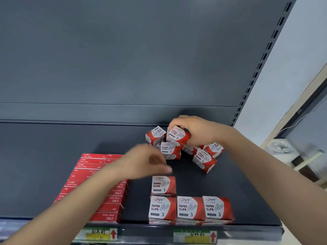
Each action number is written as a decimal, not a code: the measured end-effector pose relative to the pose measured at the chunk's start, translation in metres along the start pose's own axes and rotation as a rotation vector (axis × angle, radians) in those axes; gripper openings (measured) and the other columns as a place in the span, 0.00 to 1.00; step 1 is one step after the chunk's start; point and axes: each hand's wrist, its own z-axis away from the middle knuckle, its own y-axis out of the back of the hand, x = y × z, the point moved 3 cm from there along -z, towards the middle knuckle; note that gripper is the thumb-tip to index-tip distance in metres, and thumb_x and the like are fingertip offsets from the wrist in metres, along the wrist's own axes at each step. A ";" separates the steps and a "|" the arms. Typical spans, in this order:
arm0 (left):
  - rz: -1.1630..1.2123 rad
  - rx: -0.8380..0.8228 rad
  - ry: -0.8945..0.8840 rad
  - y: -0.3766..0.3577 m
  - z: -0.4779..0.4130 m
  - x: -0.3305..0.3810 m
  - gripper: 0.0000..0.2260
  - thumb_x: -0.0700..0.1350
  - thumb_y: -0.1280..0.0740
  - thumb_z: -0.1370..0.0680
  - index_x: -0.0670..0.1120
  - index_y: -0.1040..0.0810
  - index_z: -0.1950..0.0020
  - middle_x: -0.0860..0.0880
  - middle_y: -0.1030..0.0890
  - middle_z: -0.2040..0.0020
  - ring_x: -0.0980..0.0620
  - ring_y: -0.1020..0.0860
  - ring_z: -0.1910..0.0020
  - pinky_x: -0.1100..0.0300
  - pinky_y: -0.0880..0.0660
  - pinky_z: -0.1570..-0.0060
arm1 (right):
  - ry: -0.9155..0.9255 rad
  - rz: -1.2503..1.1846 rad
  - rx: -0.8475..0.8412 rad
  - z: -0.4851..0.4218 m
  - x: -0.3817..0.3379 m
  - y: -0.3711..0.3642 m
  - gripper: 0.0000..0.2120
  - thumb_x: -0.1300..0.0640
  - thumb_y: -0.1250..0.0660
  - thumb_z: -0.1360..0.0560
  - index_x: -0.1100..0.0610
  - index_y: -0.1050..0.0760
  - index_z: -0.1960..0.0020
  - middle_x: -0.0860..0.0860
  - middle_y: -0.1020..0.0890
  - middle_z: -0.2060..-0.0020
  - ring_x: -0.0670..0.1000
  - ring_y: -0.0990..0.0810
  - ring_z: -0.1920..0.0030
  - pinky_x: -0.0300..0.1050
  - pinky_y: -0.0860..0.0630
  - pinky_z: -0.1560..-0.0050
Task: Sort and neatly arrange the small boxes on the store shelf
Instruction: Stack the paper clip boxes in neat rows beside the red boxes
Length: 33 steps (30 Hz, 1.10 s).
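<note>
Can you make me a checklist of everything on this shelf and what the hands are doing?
Surface: dark grey shelf.
Job's things: front row of three paper clip boxes, neat; single box behind its left end; jumbled pile of the same boxes at the back; red staple boxes stacked at the left.
Clutter: nothing seen.
Hands: right hand grips the top box of the pile; left hand hovers over the shelf, blurred, seemingly holding nothing.
Cables: white cable on the wall at right.
Surroundings: price labels on the shelf's front edge.
</note>
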 end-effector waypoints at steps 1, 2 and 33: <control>0.031 0.153 0.017 0.011 -0.003 -0.003 0.12 0.54 0.25 0.33 0.49 0.19 0.56 0.53 0.16 0.59 0.59 0.20 0.59 0.64 0.24 0.56 | 0.034 -0.008 -0.009 -0.001 -0.003 0.000 0.23 0.64 0.31 0.31 0.54 0.30 0.38 0.49 0.27 0.47 0.46 0.32 0.48 0.40 0.34 0.52; 0.053 0.262 0.032 0.019 -0.006 -0.006 0.14 0.54 0.23 0.36 0.49 0.21 0.57 0.54 0.17 0.60 0.58 0.20 0.60 0.64 0.25 0.57 | 0.058 -0.005 -0.030 -0.002 -0.005 -0.003 0.24 0.65 0.32 0.32 0.53 0.30 0.37 0.49 0.28 0.48 0.46 0.32 0.49 0.39 0.35 0.55; 0.016 -0.344 -0.020 -0.014 -0.003 0.009 0.13 0.51 0.36 0.23 0.48 0.20 0.42 0.53 0.17 0.46 0.58 0.20 0.48 0.59 0.24 0.43 | -0.108 0.082 -0.286 0.048 -0.014 -0.060 0.24 0.46 0.29 0.31 0.54 0.31 0.40 0.50 0.23 0.46 0.47 0.29 0.52 0.43 0.28 0.51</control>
